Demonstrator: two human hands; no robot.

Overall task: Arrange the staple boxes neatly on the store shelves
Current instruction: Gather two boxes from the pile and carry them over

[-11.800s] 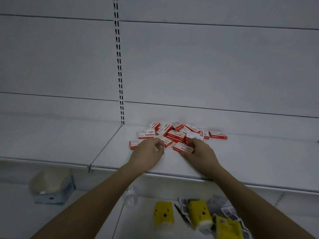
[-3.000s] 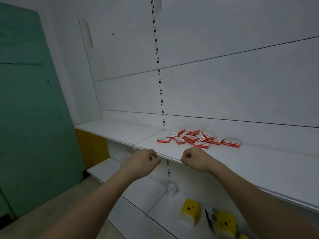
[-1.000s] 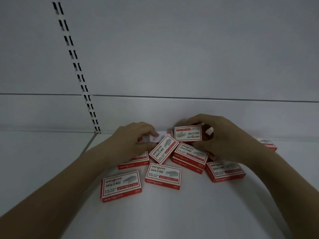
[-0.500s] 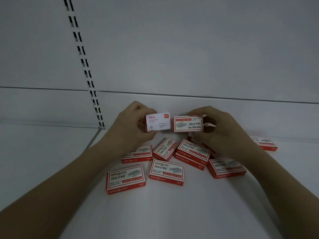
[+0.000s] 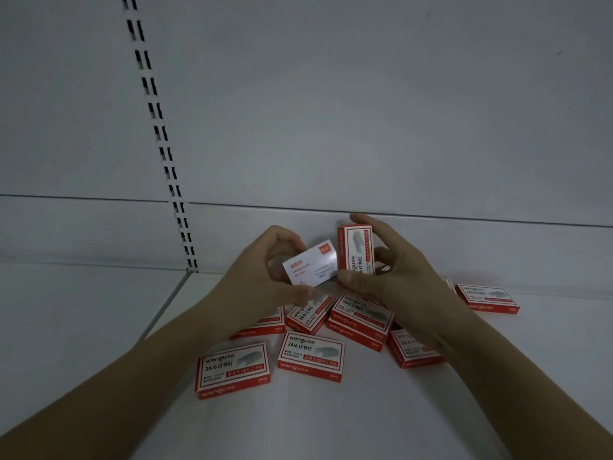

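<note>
Several red-and-white staple boxes lie scattered on the white shelf (image 5: 365, 423), among them one at the front left (image 5: 233, 369), one in the front middle (image 5: 311, 356) and one at the far right (image 5: 487, 298). My left hand (image 5: 262, 280) pinches a mostly white box (image 5: 310, 263), tilted, above the pile. My right hand (image 5: 394, 277) holds a red staple box (image 5: 356, 249) turned upright on its end, right beside the white box. Boxes under my hands are partly hidden.
The white back panel (image 5: 331, 111) rises behind the pile. A slotted upright (image 5: 162, 141) runs down at the left to the joint between two shelf boards. The neighbouring shelf board (image 5: 73, 310) lies at the left.
Both hands lifted a box off the pile. Since half a second ago the right hand turned its box from lying level to standing on end, and the left hand tilted the white box.
</note>
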